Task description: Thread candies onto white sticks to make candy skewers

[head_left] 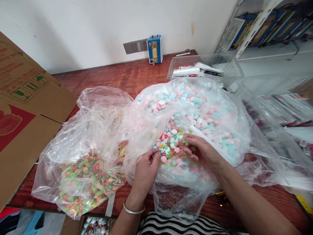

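A large clear plastic bag [234,130] of pastel pink, blue and white button-shaped candies lies open in front of me. My left hand [146,166] is closed in a pinch at the near left of its opening, apparently on the plastic. Over the opening, my right hand [199,148] has its fingers curled around a few small green and yellowish ring-shaped candies [186,142]. Between the hands, pastel discs and coloured rings lie mixed in a pile [171,140]. A second clear bag [83,182], holding orange, green and red ring-shaped candies, lies to the left.
A cardboard box [36,98] stands at the left. Behind the bags is a clear plastic bin [176,68] with white packets and pens. A blue device [158,49] stands by the wall sockets. Stacked packets [281,107] and shelves are at the right; a box of small wrapped pieces [95,226] sits below.
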A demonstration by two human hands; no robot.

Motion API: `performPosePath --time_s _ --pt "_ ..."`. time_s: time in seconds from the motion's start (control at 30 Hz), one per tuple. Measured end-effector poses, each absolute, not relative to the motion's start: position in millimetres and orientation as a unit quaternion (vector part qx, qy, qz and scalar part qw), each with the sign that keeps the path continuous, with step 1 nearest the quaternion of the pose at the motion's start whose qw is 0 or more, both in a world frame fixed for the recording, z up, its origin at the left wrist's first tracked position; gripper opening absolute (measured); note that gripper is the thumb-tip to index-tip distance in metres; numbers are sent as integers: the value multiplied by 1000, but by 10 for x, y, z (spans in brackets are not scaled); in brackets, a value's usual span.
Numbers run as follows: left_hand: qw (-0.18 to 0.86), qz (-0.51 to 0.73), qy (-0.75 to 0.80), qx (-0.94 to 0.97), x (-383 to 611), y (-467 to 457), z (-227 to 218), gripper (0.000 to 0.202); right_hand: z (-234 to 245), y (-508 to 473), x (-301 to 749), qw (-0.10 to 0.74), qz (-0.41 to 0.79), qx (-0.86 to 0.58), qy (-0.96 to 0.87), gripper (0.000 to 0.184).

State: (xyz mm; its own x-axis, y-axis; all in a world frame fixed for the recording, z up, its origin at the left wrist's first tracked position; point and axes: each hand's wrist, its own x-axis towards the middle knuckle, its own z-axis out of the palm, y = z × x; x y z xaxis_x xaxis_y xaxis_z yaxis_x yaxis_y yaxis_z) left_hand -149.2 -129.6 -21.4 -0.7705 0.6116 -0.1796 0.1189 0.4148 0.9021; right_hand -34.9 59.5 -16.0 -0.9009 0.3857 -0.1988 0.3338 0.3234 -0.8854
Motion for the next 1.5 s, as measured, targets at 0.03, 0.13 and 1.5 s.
performPosePath --time_s 0.03,0.13,1.5 --pt "238 444 818 280 -1489 -1287 -205 18 -152 598 -334 26 551 -220 -805 37" --pt "207 339 836 378 -1469 -1268 -181 15 -152 537 -347 24 560 -217 -799 42" --pt "262 302 813 422 -1283 -1450 -56 29 -110 491 -347 92 836 -307 -445 31"
